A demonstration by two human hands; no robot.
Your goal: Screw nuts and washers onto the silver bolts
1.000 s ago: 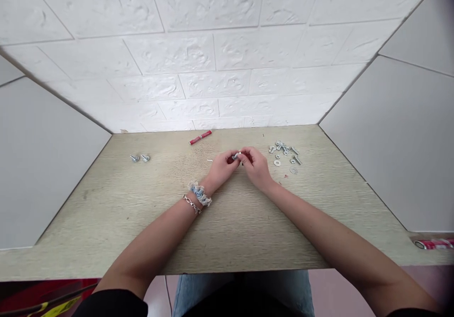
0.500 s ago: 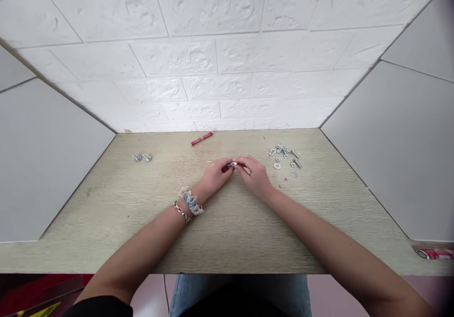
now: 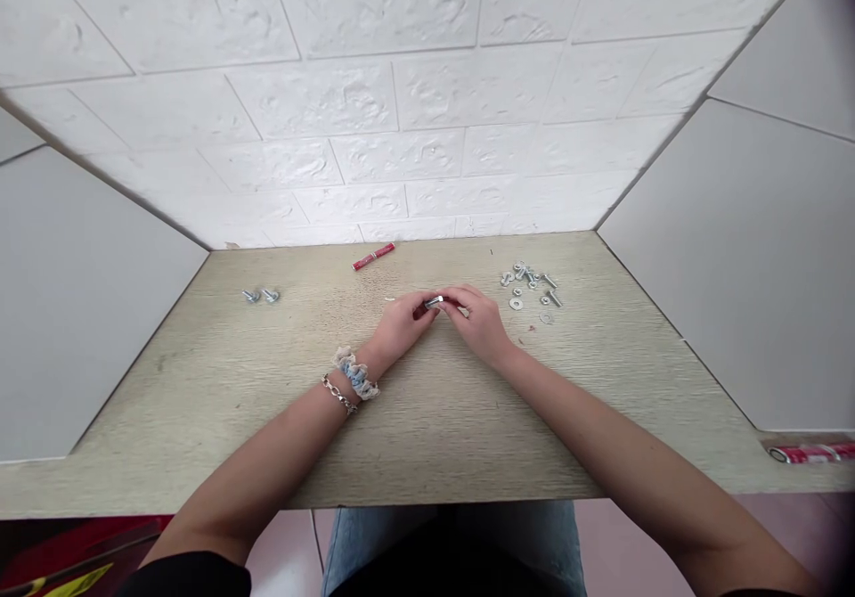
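Note:
Over the middle of the table, my left hand and my right hand meet at the fingertips. Between them is a small silver bolt, mostly covered by my fingers. My left thumb and fingers grip one end of it. The right thumb and forefinger pinch the other end; whether a nut or washer is on it, I cannot tell. Right of my hands lies a loose group of bolts, nuts and flat washers.
Two bolts with parts fitted on them lie at the left. A red tube rests near the white brick wall. Another red tube sits by the right front edge. Grey panels border both sides of the table.
The camera view has tilted and shifted slightly. My hands stay together on the bolt, with slightly more of its metal showing between my fingers.

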